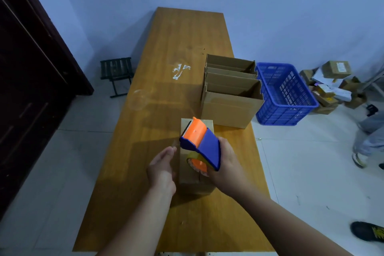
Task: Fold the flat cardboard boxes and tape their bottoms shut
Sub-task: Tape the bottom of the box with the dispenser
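One table [187, 37] carries four cardboard boxes: one closed box [195, 186] and three open boxes [230, 108]. There is one tape dispenser [204, 143], one blue basket [286, 93] and one stool [117, 68].

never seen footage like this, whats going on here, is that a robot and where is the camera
No robot here: these are a person's two bare hands, filmed by one wide camera worn on the head, looking forward and down. The right hand grips a blue and orange tape dispenser over a small cardboard box on the wooden table. The left hand is open, fingers straight, at the box's left edge. Further back on the table stand open boxes; a blue basket sits on the floor beside them.
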Demonstrator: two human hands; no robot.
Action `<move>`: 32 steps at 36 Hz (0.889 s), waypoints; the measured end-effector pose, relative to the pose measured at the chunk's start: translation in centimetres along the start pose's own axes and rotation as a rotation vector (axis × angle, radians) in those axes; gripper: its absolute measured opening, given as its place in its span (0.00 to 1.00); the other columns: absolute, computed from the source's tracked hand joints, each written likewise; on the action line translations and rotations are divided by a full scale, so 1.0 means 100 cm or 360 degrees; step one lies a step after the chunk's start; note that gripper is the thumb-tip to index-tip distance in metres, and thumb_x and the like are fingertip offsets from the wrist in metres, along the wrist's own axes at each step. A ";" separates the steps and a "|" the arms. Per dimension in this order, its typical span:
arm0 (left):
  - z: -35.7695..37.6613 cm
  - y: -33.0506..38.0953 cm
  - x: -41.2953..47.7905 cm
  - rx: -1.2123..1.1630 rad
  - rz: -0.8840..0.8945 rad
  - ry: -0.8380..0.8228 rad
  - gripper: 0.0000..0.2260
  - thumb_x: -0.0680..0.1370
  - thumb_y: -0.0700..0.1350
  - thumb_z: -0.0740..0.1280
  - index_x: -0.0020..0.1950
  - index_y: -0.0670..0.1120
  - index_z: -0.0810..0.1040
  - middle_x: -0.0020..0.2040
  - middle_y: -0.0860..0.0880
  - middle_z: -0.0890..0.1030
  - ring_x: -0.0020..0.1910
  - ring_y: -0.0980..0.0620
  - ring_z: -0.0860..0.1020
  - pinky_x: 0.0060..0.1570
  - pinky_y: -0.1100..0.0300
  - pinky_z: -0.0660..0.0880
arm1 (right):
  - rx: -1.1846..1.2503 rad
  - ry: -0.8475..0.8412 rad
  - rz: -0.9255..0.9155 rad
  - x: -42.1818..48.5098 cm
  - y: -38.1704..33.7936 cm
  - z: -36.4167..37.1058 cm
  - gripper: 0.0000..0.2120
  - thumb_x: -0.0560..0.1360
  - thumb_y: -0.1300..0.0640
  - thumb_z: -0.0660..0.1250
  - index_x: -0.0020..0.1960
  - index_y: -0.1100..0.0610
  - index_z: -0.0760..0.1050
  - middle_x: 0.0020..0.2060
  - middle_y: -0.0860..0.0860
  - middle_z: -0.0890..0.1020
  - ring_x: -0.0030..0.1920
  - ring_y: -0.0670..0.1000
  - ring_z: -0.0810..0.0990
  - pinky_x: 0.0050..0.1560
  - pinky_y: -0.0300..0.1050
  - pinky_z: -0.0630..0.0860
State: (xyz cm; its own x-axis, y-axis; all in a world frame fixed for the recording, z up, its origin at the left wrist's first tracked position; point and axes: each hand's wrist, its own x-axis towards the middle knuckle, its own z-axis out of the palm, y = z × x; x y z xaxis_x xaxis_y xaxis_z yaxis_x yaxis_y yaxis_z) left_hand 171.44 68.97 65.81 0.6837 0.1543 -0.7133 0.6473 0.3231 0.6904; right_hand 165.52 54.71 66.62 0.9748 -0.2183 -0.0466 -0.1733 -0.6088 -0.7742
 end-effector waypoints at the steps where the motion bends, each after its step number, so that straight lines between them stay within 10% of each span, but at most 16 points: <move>1: 0.000 0.000 0.000 0.0046 0.0032 -0.0013 0.02 0.74 0.44 0.70 0.44 0.51 0.82 0.48 0.51 0.83 0.58 0.45 0.77 0.62 0.42 0.71 | 0.0028 0.0030 0.0014 -0.003 0.002 0.000 0.31 0.69 0.50 0.75 0.66 0.47 0.62 0.55 0.42 0.71 0.53 0.41 0.74 0.48 0.34 0.76; 9: -0.012 0.002 -0.007 0.0102 -0.0256 -0.0234 0.03 0.75 0.45 0.70 0.47 0.47 0.82 0.52 0.44 0.81 0.54 0.44 0.78 0.50 0.57 0.73 | 0.0291 0.0112 0.0166 -0.016 0.012 -0.002 0.21 0.72 0.52 0.73 0.55 0.38 0.64 0.49 0.38 0.75 0.51 0.33 0.74 0.42 0.33 0.75; 15: -0.017 0.013 -0.015 0.0013 -0.0476 -0.0312 0.08 0.74 0.47 0.70 0.51 0.46 0.80 0.50 0.46 0.79 0.29 0.55 0.68 0.27 0.66 0.61 | 0.0244 0.0166 0.0177 -0.019 0.014 0.001 0.23 0.72 0.51 0.71 0.59 0.37 0.62 0.53 0.36 0.74 0.55 0.37 0.74 0.50 0.38 0.78; 24: -0.032 -0.001 -0.020 0.0130 -0.0100 -0.0069 0.02 0.75 0.45 0.69 0.47 0.50 0.80 0.55 0.46 0.80 0.61 0.43 0.73 0.64 0.44 0.68 | 0.0058 0.0082 0.0173 -0.017 0.014 0.008 0.24 0.74 0.49 0.70 0.65 0.45 0.63 0.56 0.42 0.74 0.53 0.42 0.76 0.51 0.44 0.79; 32: -0.031 -0.020 -0.028 0.0224 0.0101 0.0055 0.03 0.79 0.44 0.63 0.48 0.51 0.76 0.50 0.48 0.78 0.50 0.45 0.77 0.54 0.50 0.74 | -0.0100 0.0084 0.0150 -0.015 0.007 0.010 0.22 0.75 0.51 0.69 0.65 0.48 0.64 0.54 0.44 0.74 0.48 0.43 0.76 0.47 0.42 0.79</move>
State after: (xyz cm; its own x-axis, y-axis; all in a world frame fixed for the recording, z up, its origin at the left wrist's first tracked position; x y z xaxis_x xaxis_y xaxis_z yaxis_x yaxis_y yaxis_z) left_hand 167.17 70.80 66.00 0.7144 0.2030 -0.6697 0.6455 0.1783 0.7426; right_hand 164.07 55.37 65.58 0.9452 -0.3156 -0.0831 -0.2742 -0.6298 -0.7267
